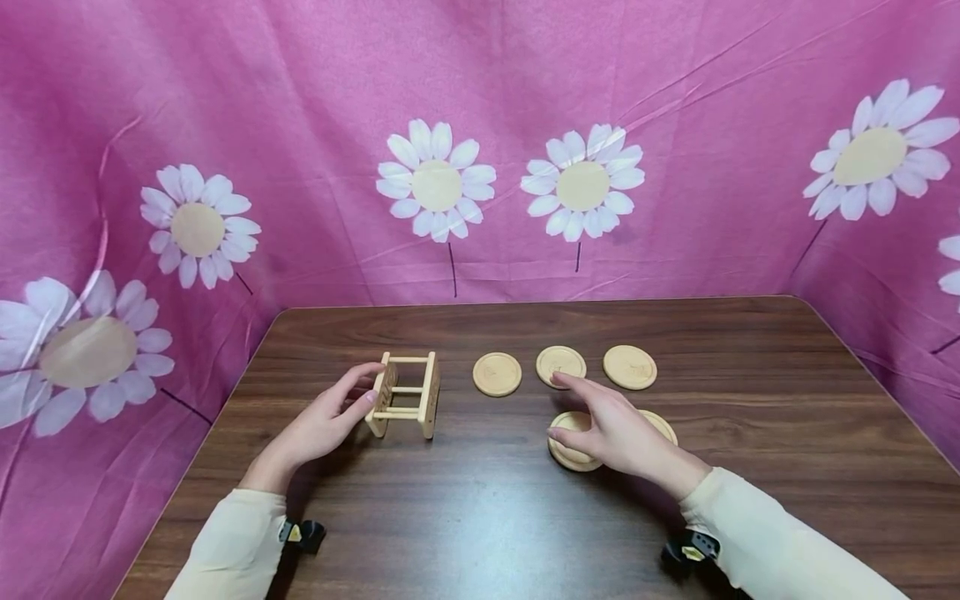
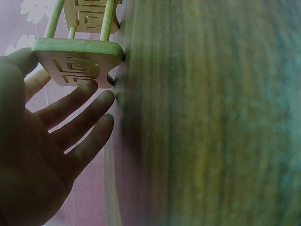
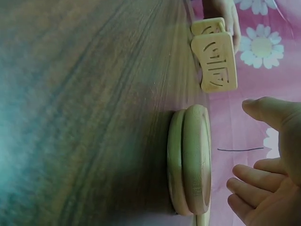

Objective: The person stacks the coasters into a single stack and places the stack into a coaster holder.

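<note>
Pale wood coasters [image 1: 497, 374], rack [image 1: 406, 393]; dark brown table [image 1: 480, 508]; pink daisy-print cloth [image 1: 300, 125].

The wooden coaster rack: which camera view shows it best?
The head view: the whole wooden coaster rack shows, with the left hand at its end panel. The left wrist view shows mainly one carved end panel; the right wrist view shows only its two ends, far off.

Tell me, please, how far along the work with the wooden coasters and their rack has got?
Early, I judge. Done: nothing sits in the rack yet. In hand: the left hand touches the rack's end, and the right hand hovers open above the two stacked coasters, not gripping them. Left: three coasters lie singly in a row behind, another lies partly hidden by the right hand.
</note>
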Demonstrator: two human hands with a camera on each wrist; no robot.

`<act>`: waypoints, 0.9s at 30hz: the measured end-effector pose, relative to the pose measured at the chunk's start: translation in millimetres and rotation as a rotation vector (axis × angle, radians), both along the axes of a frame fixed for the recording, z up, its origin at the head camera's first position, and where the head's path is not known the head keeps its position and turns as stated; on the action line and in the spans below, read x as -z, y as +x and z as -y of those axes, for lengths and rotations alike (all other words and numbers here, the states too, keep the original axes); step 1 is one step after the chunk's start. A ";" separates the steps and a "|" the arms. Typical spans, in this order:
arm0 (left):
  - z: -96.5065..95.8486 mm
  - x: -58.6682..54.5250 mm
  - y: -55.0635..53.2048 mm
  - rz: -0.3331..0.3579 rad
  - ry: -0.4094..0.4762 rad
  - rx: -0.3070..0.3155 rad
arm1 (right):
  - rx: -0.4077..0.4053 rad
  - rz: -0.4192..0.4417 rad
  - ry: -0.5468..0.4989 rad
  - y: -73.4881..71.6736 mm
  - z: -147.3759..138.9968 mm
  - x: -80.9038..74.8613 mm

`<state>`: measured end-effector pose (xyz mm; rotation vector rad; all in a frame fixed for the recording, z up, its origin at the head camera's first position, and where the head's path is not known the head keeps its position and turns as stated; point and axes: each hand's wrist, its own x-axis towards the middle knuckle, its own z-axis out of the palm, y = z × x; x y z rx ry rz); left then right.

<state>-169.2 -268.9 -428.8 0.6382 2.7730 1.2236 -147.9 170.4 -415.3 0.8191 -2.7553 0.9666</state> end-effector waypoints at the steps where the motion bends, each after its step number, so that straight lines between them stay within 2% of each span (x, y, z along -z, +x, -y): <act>1: 0.2 0.0 -0.1 0.000 -0.004 -0.001 | -0.003 0.007 0.006 -1.0 0.8 -0.4; 9: 0.2 0.1 -0.2 0.001 -0.017 -0.005 | -0.045 0.003 0.041 -8.8 5.5 -1.6; 27: -0.2 0.2 -0.1 0.006 0.010 -0.004 | -0.080 0.053 0.035 -26.9 20.3 -6.6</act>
